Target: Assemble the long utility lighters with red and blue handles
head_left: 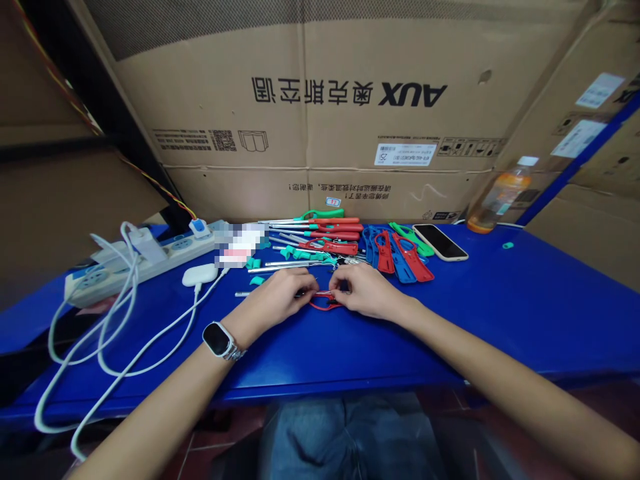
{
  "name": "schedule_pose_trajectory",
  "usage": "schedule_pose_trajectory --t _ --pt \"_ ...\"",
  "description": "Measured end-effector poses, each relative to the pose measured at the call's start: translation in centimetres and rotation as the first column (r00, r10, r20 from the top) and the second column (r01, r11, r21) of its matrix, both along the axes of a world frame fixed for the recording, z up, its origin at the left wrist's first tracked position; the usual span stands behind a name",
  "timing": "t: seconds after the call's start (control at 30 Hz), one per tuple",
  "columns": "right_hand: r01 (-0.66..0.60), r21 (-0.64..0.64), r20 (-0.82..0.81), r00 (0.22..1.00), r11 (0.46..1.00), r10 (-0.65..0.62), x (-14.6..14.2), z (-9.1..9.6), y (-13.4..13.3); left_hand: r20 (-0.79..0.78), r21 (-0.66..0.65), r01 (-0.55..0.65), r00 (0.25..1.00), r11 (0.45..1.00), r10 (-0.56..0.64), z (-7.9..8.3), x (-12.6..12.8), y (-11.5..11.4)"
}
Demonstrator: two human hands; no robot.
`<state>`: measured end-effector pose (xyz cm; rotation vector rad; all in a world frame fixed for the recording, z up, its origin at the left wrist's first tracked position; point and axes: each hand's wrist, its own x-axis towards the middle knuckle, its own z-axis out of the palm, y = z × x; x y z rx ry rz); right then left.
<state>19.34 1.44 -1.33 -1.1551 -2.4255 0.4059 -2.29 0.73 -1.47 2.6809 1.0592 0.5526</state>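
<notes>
A red long-nosed lighter [326, 307] lies low over the blue table, its metal tube [242, 294] poking out to the left from beneath my left hand [287, 291]. That hand curls over the tube end of the handle, thumb and fingers closed on it. My right hand [364, 291] pinches at the other end of the same handle, near some small dark part. Fingers cover most of the handle, so its inner parts cannot be made out. Just beyond are loose metal tubes [280, 269], green plastic pieces [299, 254] and finished-looking red lighters [333, 227].
Red and blue handle shells [400, 257] and a phone [440, 241] lie right of the pile. An orange drink bottle [500, 197] stands farther right. At left are a power strip [150, 257], white cables [133, 303] and a white case [200, 274]. A large cardboard box [320, 147] walls the back.
</notes>
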Motion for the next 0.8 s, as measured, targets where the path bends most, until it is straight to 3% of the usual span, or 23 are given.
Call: schedule_pose_trajectory --t 0.27,0.6,0.8 --pt "0.043 0.015 0.024 0.999 0.999 -0.044 0.1 -0.2 -0.2 -0.266 0.144 0.082 0.963 0.986 -0.042 0.3 -0.3 -0.8" --pt "0.050 0.087 0.094 0.994 0.995 -0.058 0.0 0.0 -0.4 -0.251 0.195 0.110 0.966 0.975 -0.059 0.0 -0.3 -1.4" --pt "0.034 0.017 0.077 0.996 0.999 -0.036 -0.3 0.1 -0.1 -0.304 0.228 0.077 0.953 0.971 -0.005 0.2 0.1 -1.7"
